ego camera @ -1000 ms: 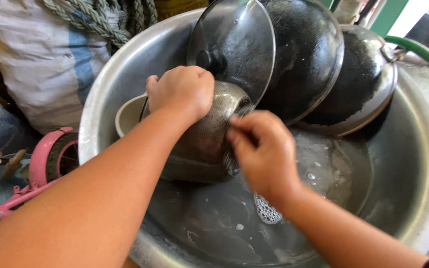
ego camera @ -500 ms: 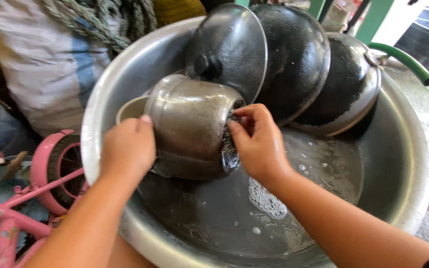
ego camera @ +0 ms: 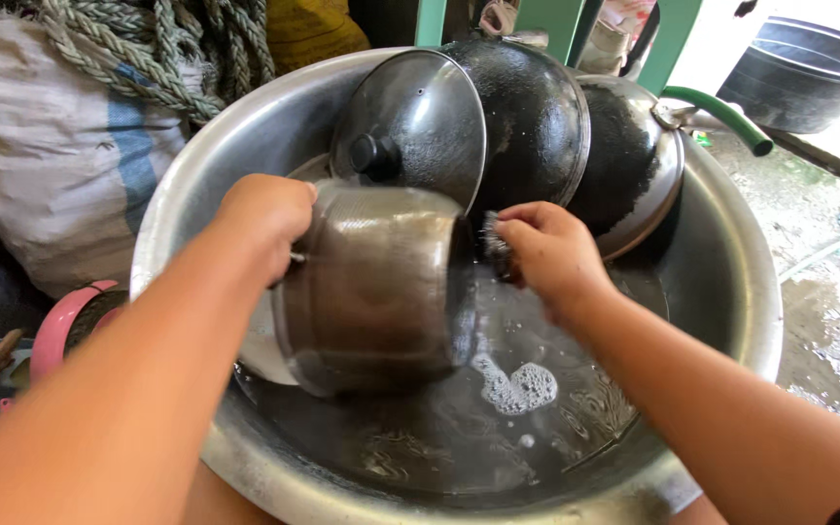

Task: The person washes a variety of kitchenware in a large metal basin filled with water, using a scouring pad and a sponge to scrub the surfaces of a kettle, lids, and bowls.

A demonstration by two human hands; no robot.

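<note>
Big round dented metal basin is holding murky soapy water just below both grips. Left hand is clenching the rim of a tarnished round metal pot tipped on its side. Right hand is pinching a steel wool scrubber against the pot's base. Beyond them, a domed metal lid with a black knob and two blackened pans are leaning on the basin wall.

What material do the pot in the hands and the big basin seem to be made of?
The pot looks like metal, perhaps aluminium or steel: dull grey-brown, with fine brushed lines. The big basin also looks like metal: pale silver, a smooth rolled rim, soft reflections.
</note>
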